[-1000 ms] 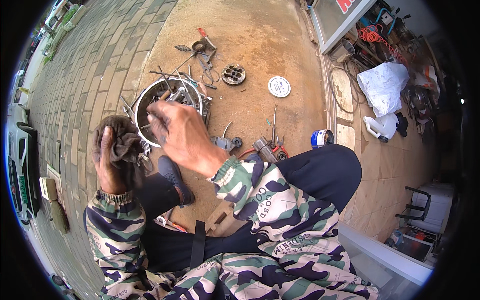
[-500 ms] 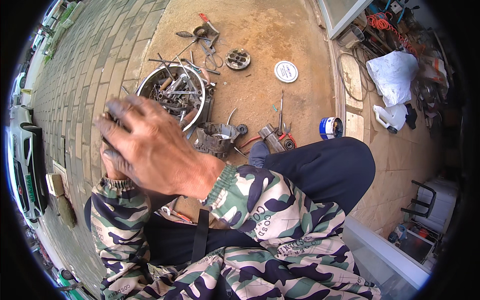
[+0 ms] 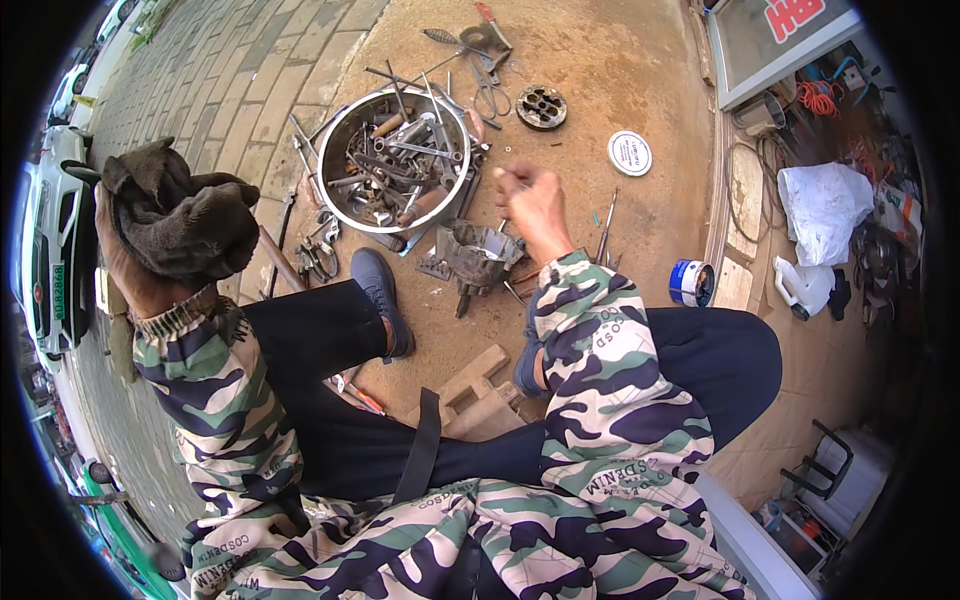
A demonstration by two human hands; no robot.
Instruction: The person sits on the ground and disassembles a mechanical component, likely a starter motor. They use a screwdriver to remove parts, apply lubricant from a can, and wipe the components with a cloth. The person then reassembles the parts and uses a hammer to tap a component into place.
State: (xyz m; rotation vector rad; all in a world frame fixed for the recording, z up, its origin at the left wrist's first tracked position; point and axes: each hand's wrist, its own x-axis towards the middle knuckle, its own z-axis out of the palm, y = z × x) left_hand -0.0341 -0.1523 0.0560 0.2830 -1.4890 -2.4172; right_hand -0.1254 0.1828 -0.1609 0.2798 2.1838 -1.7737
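A bunched dark brown rag (image 3: 180,215) fills my left hand (image 3: 125,265), raised at the left, its fingers mostly behind the cloth. My right hand (image 3: 535,205) hangs over the ground right of the round metal basin (image 3: 472,175). Its fingers are curled together, and I cannot make out whether anything small is between them. The basin is heaped with greasy wrenches (image 3: 430,150) and other tools. Just below my right hand sits a dirty grey metal housing (image 3: 475,258). A round metal part with holes (image 3: 541,107) lies farther off.
Scissors (image 3: 490,95) lie beyond the basin. At the right are a white round lid (image 3: 630,153), a screwdriver (image 3: 608,225) and a blue-and-white can (image 3: 690,283). A wooden piece (image 3: 475,395) is between my legs. White bags (image 3: 825,205) and cluttered gear stand past the doorway.
My right hand has come away from my left and moved right, beside the basin. The rag in my left hand now shows, and my left hand is farther left. The view has shifted.
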